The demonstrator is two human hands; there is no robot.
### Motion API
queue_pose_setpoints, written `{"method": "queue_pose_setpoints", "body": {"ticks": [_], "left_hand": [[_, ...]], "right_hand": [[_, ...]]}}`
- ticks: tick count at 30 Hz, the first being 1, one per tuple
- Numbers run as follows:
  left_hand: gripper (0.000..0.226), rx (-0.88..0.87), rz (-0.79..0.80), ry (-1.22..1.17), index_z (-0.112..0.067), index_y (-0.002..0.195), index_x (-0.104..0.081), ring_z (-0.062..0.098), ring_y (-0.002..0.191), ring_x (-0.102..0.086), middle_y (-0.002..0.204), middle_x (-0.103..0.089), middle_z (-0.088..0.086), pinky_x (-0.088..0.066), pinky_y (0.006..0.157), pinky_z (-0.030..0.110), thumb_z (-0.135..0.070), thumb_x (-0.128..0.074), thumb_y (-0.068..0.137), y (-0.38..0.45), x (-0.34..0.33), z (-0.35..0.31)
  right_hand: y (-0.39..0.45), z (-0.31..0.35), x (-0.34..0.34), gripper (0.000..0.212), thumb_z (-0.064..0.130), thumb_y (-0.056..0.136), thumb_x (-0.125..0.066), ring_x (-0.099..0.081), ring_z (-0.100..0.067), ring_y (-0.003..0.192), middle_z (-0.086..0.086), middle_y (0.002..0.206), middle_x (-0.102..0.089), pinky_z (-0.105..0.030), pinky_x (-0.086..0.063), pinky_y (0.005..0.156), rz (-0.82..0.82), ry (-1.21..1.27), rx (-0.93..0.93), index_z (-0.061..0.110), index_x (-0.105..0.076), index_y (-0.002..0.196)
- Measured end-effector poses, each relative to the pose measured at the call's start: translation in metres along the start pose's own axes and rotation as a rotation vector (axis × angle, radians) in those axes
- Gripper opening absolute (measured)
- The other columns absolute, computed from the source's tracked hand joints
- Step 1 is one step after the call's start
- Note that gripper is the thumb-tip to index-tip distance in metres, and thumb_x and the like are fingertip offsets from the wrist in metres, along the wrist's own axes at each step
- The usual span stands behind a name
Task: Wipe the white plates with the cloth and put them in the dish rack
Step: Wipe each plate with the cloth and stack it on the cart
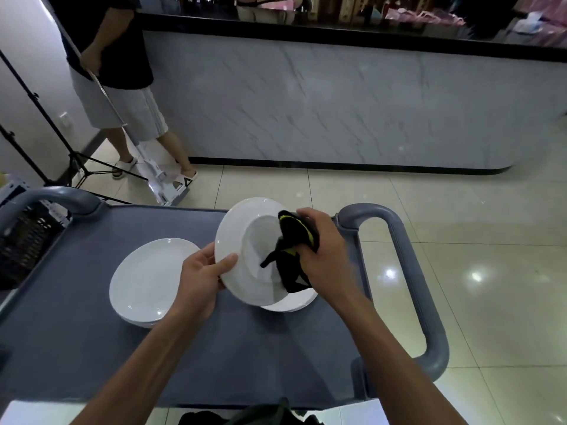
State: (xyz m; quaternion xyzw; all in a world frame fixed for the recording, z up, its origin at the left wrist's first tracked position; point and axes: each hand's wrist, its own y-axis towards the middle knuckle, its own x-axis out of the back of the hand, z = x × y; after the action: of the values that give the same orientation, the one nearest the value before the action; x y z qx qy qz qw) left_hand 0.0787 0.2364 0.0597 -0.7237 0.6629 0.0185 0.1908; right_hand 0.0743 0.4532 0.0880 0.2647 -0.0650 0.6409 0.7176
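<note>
— Two hands were at work, both yours. What did the left hand [201,276] hold?

— Your left hand gripped a white plate [245,250] by its left rim, thumb curled over the front face, the other fingers behind it. You held the plate tilted up on edge above the grey cart top [92,348], its face turned toward you.

— And the right hand [322,250]?

— Your right hand clutched a bunched black cloth [294,240] with yellow trim, pressing it against the plate's right side. Loose ends of the cloth hung down over the plate's centre.

— Where were the other plates?

— You had one stack of white plates [147,283] lying flat on the cart, just left of your left hand. A second stack [294,302] sat under the tilted plate, mostly hidden. A dark dish rack [24,243] stood at the cart's far left edge.

— Anyone else nearby?

— A person in grey shorts [122,108] stood beyond the cart beside a marble-patterned counter [337,102], holding a long-handled floor cleaner [153,176].
</note>
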Motion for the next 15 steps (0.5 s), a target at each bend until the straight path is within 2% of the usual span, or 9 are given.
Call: {"method": "queue_pose_setpoints", "body": {"ticks": [3,7,12,15], "left_hand": [[0.021,-0.031,0.023,0.054,-0.011,0.106,-0.076,0.029,0.091,-0.07,0.104,-0.075,0.018,-0.06,0.069,0.034,-0.002,-0.067,0.088,-0.001,-0.003,0.008],[0.023,-0.034,0.052,0.09,-0.015,0.108,-0.076,0.035,0.098,-0.07,0.108,-0.074,0.018,-0.056,0.085,0.05,-0.007,-0.069,0.088,-0.001,-0.003,0.01],[0.025,0.005,0.021,0.023,-0.014,0.111,-0.076,0.036,0.099,-0.068,0.111,-0.073,0.02,-0.054,0.088,0.053,-0.006,-0.067,0.089,0.0,-0.002,0.011],[0.024,0.022,-0.008,-0.001,-0.011,0.111,-0.074,0.036,0.098,-0.068,0.111,-0.073,0.021,-0.053,0.089,0.053,-0.004,-0.064,0.09,0.002,-0.003,0.01]], "right_hand": [[0.011,0.009,-0.015,0.054,-0.001,0.079,-0.059,-0.055,-0.005,0.113,0.014,0.118,-0.059,-0.02,-0.045,0.095,-0.011,0.001,0.012,0.034,-0.053,0.12],[0.018,0.012,-0.034,0.051,-0.001,0.08,-0.065,-0.052,-0.01,0.118,0.007,0.125,-0.055,-0.02,-0.042,0.103,-0.01,-0.08,0.116,0.027,-0.063,0.123],[0.013,0.006,-0.045,0.053,0.006,0.088,-0.064,-0.05,-0.018,0.126,0.002,0.137,-0.057,-0.038,-0.042,0.106,-0.04,-0.237,0.181,0.021,-0.057,0.137],[0.004,0.002,-0.051,0.06,0.023,0.095,-0.059,-0.033,-0.021,0.145,0.0,0.158,-0.036,-0.048,-0.034,0.113,0.066,-0.381,0.204,0.025,-0.038,0.151]]}}
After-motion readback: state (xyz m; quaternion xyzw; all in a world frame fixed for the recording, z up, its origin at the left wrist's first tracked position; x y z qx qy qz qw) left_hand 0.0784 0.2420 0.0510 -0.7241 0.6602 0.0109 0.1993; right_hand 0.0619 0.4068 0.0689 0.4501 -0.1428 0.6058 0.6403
